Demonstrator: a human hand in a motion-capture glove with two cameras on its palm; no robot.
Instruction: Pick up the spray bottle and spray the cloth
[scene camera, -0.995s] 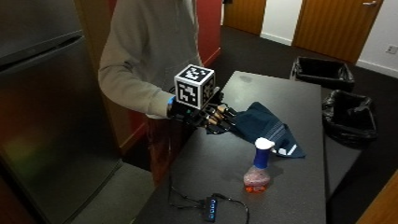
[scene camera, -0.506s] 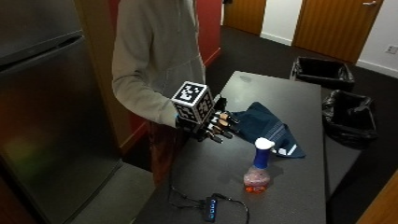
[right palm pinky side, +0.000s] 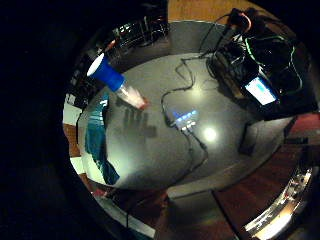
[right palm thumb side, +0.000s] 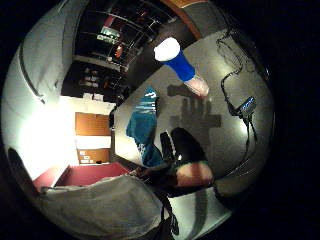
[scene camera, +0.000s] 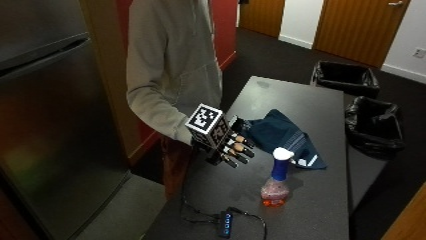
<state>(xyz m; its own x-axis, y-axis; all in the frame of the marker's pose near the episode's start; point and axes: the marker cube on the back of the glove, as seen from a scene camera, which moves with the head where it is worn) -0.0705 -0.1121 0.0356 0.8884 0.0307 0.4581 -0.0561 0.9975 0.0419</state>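
While our hand (scene camera: 229, 147) hovers open over the table (scene camera: 313, 100), we'd grip the bottle (scene camera: 275, 177) at its neck (light, rigid, probably top-heavy).

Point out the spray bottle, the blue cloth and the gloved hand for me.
spray bottle (scene camera: 277, 180): outside view, on its neck and body.
blue cloth (scene camera: 276, 135): outside view, on its middle folds.
right hand (scene camera: 229, 147): outside view, on the knuckles.

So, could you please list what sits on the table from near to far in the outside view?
USB hub → spray bottle → gloved right hand, over the table → blue cloth.
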